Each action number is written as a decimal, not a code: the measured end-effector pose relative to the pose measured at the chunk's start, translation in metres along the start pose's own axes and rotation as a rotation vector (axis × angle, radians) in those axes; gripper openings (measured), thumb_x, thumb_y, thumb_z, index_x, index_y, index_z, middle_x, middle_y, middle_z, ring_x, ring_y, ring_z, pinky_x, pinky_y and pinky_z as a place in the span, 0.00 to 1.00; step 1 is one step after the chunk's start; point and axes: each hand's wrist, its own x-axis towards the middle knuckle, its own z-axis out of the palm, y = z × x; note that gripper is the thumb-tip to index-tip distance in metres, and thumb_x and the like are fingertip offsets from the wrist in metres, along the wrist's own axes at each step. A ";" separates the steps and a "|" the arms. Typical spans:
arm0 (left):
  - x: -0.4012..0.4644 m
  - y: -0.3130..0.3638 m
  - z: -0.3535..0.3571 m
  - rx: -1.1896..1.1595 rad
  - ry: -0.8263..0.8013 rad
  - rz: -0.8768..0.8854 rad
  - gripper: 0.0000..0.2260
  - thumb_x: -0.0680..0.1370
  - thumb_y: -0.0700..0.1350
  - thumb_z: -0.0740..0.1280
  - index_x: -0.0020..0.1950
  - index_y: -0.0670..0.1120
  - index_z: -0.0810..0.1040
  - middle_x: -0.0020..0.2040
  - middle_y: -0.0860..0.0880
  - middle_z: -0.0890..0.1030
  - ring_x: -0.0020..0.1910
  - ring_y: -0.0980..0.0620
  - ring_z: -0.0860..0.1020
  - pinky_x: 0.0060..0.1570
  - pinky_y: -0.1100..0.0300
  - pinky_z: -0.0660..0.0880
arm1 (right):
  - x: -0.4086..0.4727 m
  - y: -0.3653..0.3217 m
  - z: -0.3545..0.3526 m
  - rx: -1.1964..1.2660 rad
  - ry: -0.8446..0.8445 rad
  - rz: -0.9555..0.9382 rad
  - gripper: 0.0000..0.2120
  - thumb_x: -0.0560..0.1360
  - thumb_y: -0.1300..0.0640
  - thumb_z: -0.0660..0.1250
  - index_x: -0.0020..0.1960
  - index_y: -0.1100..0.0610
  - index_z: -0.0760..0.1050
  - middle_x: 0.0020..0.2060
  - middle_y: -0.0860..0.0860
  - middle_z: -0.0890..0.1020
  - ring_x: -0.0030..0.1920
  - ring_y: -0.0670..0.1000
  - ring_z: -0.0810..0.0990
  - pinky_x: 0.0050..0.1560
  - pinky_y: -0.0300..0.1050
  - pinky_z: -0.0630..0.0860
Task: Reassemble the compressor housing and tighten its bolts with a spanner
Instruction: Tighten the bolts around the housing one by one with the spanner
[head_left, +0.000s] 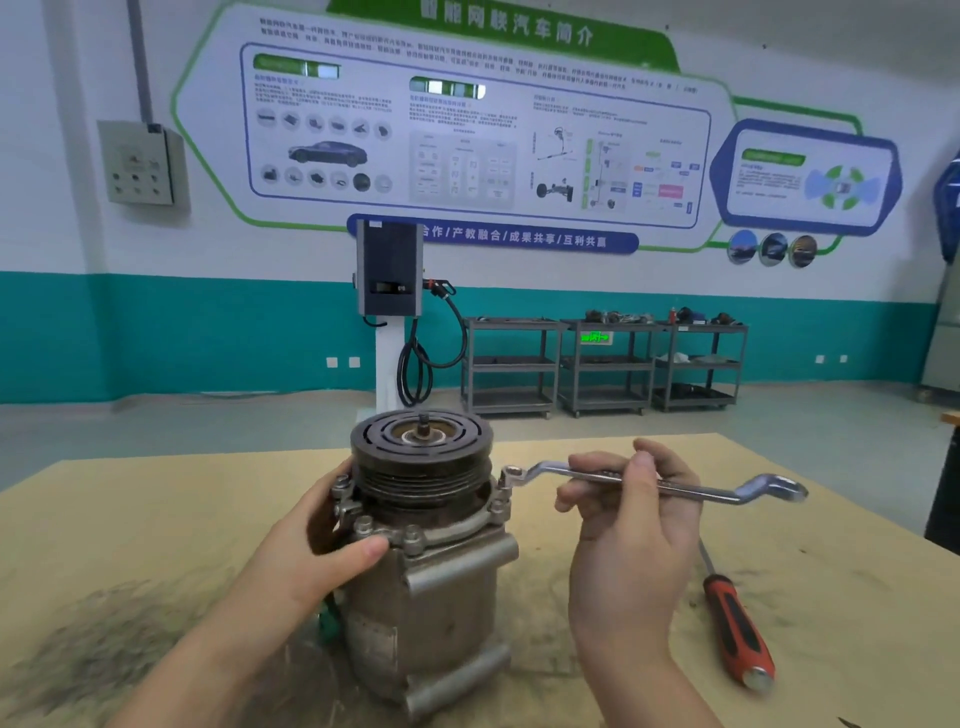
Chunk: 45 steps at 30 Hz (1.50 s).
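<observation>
On the bench, left hand (332, 540) grips compressor (423, 545); right hand (631, 514) pinches unmarked spanner (660, 483).

Spanner (654, 483) shiny chromed metal, compressor housing (431, 597) dull grimy cast metal, pulley (421, 452) dark matt, screwdriver (737, 623) glossy red-black plastic handle, counter (156, 519) matt scuffed wood board.
</observation>
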 end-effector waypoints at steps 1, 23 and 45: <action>0.001 -0.001 -0.001 -0.022 -0.034 -0.002 0.41 0.54 0.66 0.81 0.66 0.63 0.75 0.63 0.58 0.81 0.63 0.58 0.78 0.62 0.58 0.75 | 0.005 0.002 -0.002 0.006 0.019 0.066 0.09 0.84 0.64 0.52 0.51 0.55 0.68 0.31 0.56 0.81 0.26 0.50 0.75 0.29 0.40 0.75; -0.018 0.022 0.011 0.036 0.001 -0.008 0.58 0.48 0.72 0.79 0.75 0.59 0.63 0.65 0.62 0.78 0.62 0.64 0.77 0.61 0.61 0.72 | 0.006 0.011 0.003 0.195 -0.129 0.547 0.08 0.83 0.64 0.53 0.47 0.60 0.68 0.29 0.59 0.80 0.23 0.52 0.74 0.24 0.41 0.72; -0.027 0.030 0.045 -0.008 0.264 0.025 0.40 0.55 0.58 0.76 0.64 0.56 0.66 0.61 0.56 0.77 0.57 0.65 0.77 0.54 0.67 0.72 | -0.046 0.018 0.004 -0.353 -0.499 -0.576 0.08 0.83 0.52 0.58 0.52 0.53 0.74 0.44 0.47 0.78 0.40 0.45 0.78 0.44 0.35 0.74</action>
